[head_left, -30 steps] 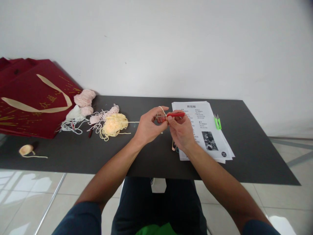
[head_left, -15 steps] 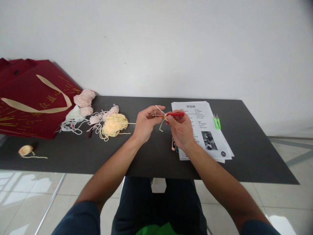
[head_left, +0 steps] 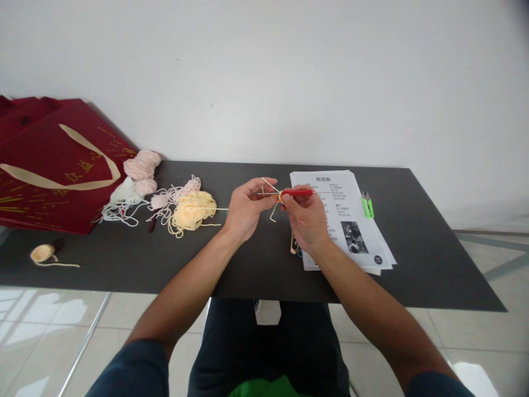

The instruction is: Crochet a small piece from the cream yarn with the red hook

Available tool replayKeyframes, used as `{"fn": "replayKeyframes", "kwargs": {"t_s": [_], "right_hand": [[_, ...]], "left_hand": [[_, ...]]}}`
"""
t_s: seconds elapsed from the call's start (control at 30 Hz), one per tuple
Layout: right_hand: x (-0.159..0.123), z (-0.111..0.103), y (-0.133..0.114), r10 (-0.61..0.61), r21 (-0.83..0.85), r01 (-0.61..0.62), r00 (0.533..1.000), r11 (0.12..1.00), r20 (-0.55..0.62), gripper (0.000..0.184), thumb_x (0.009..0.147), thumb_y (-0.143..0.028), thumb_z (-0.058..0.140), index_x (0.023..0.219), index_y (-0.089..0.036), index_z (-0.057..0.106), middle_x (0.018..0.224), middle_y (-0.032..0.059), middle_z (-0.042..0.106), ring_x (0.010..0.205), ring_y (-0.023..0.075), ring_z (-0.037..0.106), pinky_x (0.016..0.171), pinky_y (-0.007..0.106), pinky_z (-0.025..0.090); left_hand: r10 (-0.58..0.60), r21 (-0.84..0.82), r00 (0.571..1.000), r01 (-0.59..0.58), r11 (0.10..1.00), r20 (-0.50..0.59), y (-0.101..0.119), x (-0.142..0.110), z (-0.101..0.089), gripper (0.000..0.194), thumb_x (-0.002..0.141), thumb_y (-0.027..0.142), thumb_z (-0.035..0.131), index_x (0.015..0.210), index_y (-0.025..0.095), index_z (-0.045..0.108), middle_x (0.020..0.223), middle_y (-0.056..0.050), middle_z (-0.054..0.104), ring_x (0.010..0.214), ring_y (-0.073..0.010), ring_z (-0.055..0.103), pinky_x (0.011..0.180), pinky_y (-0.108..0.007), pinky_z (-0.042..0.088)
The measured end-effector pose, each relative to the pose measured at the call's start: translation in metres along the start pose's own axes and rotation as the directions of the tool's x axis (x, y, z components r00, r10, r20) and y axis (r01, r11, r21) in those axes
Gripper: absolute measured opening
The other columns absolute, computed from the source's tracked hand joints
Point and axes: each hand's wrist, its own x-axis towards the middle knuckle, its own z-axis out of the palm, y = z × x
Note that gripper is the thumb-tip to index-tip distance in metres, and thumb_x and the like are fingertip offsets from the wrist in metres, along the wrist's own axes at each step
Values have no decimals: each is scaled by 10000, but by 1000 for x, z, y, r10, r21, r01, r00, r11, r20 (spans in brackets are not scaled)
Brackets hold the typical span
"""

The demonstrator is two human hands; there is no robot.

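A red-handled crochet hook (head_left: 298,192) lies level in my right hand (head_left: 306,218), whose fingers and thumb pinch the handle near a small loop of cream yarn. The hook's thin shaft points left toward my left hand (head_left: 247,208). Over that hand's raised index finger runs a strand of cream yarn (head_left: 269,184), drawn taut to the hook, and its fingers are curled around the yarn. A short yarn tail (head_left: 273,212) hangs between the two hands. From behind the left hand the strand leads back to a pale yellow yarn ball (head_left: 193,210).
Printed sheets (head_left: 359,220) lie beneath and beside my right hand, with green thread snips (head_left: 367,205) on their edge. Pink yarn (head_left: 142,165) and white yarn (head_left: 124,193) sit by a dark red bag (head_left: 53,165). A small cream crocheted piece (head_left: 42,253) rests at the left.
My left hand has drawn a little left, away from my right hand. The yarn tail now hangs in sight between them, and the strand over the index finger is stretched longer.
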Motion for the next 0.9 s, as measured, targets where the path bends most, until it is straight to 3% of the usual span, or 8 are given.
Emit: {"fn": "replayKeyframes", "kwargs": {"t_s": [0.3,0.57,0.77,0.9], "right_hand": [[-1,4,-3,40,24,-40,999,999,7,352,664,-286,950,847,-251,652,828,-54,717,729,111,604,688,280,501],[-2,1,1,16,-25,-16,1000,1000,16,350,693,-292,944,880,-256,650,867,-51,734,762,111,637,706,277,518],[-3,-3,3,-24,-41,26,999,999,48,286,752,-261,903,910,-265,664,889,-56,752,745,103,631,717,275,522],[-3,-2,0,-30,-8,31,997,999,68,266,770,-230,892,918,-266,673,900,-56,777,752,98,640,723,261,516]], "left_hand": [[-5,-39,997,8,999,75,7,-2,2,470,586,81,887,1031,180,773,877,14,650,762,-93,636,731,-227,539],[-3,58,987,-6,998,161,11,1,-3,528,601,49,839,1104,186,758,885,1,672,785,-114,644,735,-241,549],[-64,93,977,46,995,204,13,4,-10,571,610,131,922,1151,209,755,981,-18,677,824,-138,690,759,-277,576],[-41,102,978,20,995,207,11,7,-13,603,583,168,967,1146,208,756,973,-10,672,811,-139,704,767,-284,586]]}}
